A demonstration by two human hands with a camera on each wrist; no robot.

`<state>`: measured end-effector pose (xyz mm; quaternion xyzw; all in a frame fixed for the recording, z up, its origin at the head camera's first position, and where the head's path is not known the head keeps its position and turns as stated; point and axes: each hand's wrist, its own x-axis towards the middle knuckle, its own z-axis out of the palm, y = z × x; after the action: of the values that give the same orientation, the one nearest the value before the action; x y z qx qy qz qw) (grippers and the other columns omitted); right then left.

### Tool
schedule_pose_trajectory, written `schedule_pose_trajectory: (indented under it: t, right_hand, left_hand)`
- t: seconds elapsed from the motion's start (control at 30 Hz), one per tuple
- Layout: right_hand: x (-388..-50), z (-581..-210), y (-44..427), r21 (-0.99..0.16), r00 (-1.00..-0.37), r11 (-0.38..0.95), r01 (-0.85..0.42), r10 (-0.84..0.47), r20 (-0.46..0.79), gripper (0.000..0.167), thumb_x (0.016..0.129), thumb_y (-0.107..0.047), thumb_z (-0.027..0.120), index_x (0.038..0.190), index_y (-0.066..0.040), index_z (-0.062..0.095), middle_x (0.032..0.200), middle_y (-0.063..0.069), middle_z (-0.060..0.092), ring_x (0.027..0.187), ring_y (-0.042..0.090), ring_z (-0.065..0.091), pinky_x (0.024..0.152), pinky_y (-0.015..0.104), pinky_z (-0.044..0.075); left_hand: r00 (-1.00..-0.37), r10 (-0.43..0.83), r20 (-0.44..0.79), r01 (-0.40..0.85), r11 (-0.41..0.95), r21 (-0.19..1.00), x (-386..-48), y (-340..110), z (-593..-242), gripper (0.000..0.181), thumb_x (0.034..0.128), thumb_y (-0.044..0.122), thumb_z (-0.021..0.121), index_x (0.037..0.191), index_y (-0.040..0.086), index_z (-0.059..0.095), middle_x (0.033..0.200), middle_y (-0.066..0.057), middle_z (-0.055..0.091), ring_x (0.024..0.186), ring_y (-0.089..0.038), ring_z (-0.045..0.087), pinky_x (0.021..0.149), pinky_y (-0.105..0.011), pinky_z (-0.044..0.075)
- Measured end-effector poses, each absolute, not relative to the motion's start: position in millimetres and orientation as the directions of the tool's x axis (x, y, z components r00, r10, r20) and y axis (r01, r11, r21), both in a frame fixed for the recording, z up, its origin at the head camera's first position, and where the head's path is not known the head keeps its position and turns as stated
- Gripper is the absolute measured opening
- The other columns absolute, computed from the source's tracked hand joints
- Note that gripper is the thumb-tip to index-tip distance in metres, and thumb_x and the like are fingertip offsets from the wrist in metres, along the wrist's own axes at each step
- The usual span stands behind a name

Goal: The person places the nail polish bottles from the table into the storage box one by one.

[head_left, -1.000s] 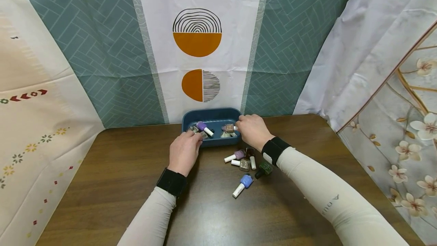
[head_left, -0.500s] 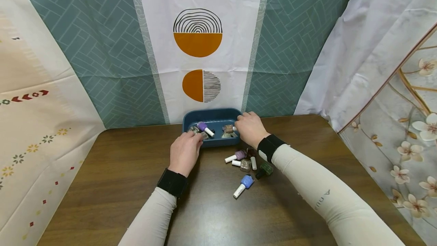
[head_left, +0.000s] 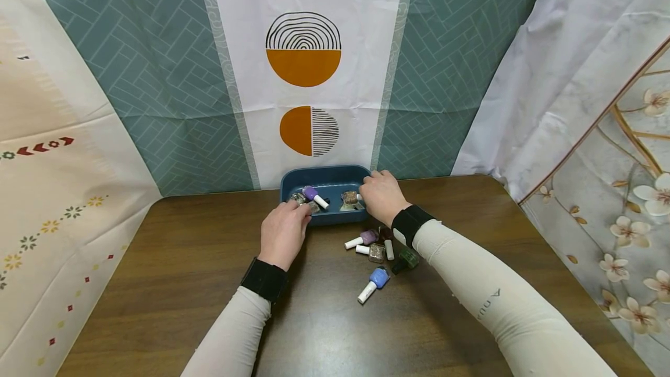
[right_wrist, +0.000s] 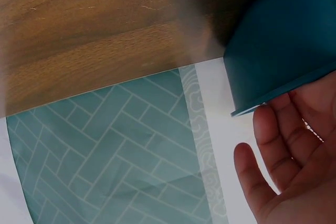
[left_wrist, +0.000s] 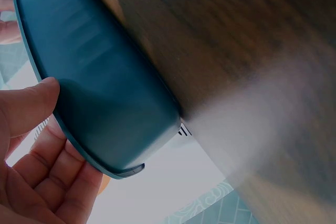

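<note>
Head view: on the bench (head_left: 183, 284) stands the tray (head_left: 327, 177), left hand (head_left: 283, 234) and right hand (head_left: 384, 196) clamped on its opposite ends. Several bottles (head_left: 310, 192) lie inside; five loose bottles (head_left: 376, 253) lie in front, so filling looks only part-done.

Dark blue tray (head_left: 337, 175), brown wood-grained table (head_left: 178, 284). At the tray's four o'clock, a green bottle (head_left: 410, 258); at five, a blue bottle (head_left: 379, 277) with white cap (head_left: 367, 293). Black wristbands (head_left: 264, 280), cream sleeves (head_left: 499, 307). At twelve, the curtain (head_left: 361, 74): half-orange, half-black-lined circles (head_left: 303, 67) on white, flanked by brick-patterned teal.
</note>
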<state>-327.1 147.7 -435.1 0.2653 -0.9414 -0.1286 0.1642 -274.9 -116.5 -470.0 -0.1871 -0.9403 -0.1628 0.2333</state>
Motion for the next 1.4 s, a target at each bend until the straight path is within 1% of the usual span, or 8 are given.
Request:
schedule_pose_trajectory:
  t: [0.2, 0.43, 0.7, 0.87, 1.4]
  right_hand:
    - [-327.9, -435.2, 147.7, 0.328, -0.807, 0.827, -0.458, -0.541, 0.237, 0.012, 0.097, -0.015, 0.086, 0.087, -0.014, 0.081, 0.087, 0.007, 0.071, 0.086, 0.029, 0.064, 0.084, 0.044, 0.053]
    - [-329.3, -435.3, 147.1, 0.337, -0.813, 0.825, -0.455, -0.538, 0.220, 0.008, 0.096, -0.013, 0.085, 0.089, -0.013, 0.082, 0.088, 0.007, 0.072, 0.087, 0.029, 0.064, 0.083, 0.044, 0.052]
    - [-329.4, -435.6, 148.0, 0.334, -0.805, 0.822, -0.461, -0.546, 0.233, 0.011, 0.097, -0.011, 0.084, 0.087, -0.014, 0.081, 0.085, 0.007, 0.070, 0.084, 0.028, 0.062, 0.081, 0.044, 0.051]
    - [-329.3, -435.0, 146.5, 0.329, -0.812, 0.825, -0.459, -0.540, 0.222, 0.011, 0.097, -0.011, 0.084, 0.088, -0.014, 0.082, 0.086, 0.007, 0.070, 0.083, 0.028, 0.060, 0.079, 0.043, 0.050]
    - [-330.7, -435.2, 145.7, 0.335, -0.815, 0.820, -0.463, -0.543, 0.203, 0.014, 0.098, -0.010, 0.082, 0.086, -0.015, 0.082, 0.086, 0.006, 0.072, 0.083, 0.028, 0.060, 0.079, 0.042, 0.050]
  left_hand:
    - [-0.819, 0.278, 0.502, 0.432, 0.874, 0.220, -275.1, -116.7, -469.9, 0.005, 0.1001, 0.013, 0.084, 0.105, 0.014, 0.083, 0.088, -0.005, 0.069, 0.079, -0.026, 0.065, 0.064, -0.041, 0.054]
    - [-0.818, 0.281, 0.502, 0.434, 0.874, 0.218, -275.3, -116.6, -470.0, 0.006, 0.0999, 0.013, 0.084, 0.105, 0.014, 0.083, 0.087, -0.005, 0.069, 0.079, -0.027, 0.065, 0.064, -0.041, 0.054]
    - [-0.820, 0.281, 0.499, 0.431, 0.876, 0.216, -275.5, -115.8, -469.2, 0.007, 0.1001, 0.014, 0.085, 0.107, 0.014, 0.084, 0.089, -0.005, 0.070, 0.081, -0.026, 0.065, 0.065, -0.041, 0.054]
    - [-0.824, 0.278, 0.494, 0.428, 0.877, 0.220, -275.8, -116.3, -469.7, 0.007, 0.1004, 0.014, 0.084, 0.108, 0.014, 0.084, 0.091, -0.005, 0.072, 0.082, -0.027, 0.066, 0.066, -0.041, 0.055]
    - [-0.828, 0.272, 0.491, 0.422, 0.879, 0.223, -274.9, -115.6, -469.5, 0.007, 0.0995, 0.013, 0.085, 0.106, 0.013, 0.084, 0.087, -0.006, 0.069, 0.078, -0.026, 0.063, 0.064, -0.040, 0.053]
